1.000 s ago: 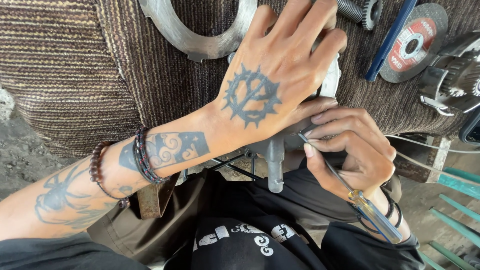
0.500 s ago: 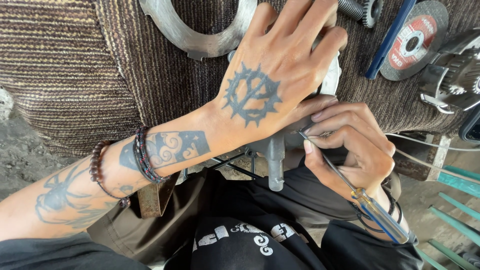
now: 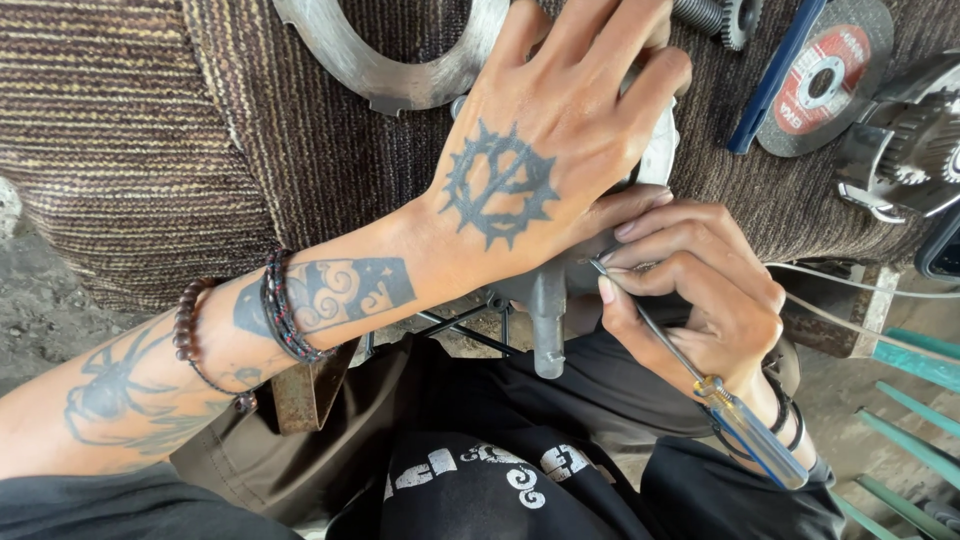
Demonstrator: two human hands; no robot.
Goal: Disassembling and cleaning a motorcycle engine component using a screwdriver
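With our left hand clamped over the metal part at the mat's near edge, our right hand pinching the screwdriver should, we judge, keep its tip seated without slipping.

The left hand hides most of the grey metal part; the screwdriver tip disappears beneath its thumb.

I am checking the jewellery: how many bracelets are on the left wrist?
2: a brown bead bracelet farther up the forearm, and a dark braided cord bracelet nearer the left hand. Others may be hidden underneath.
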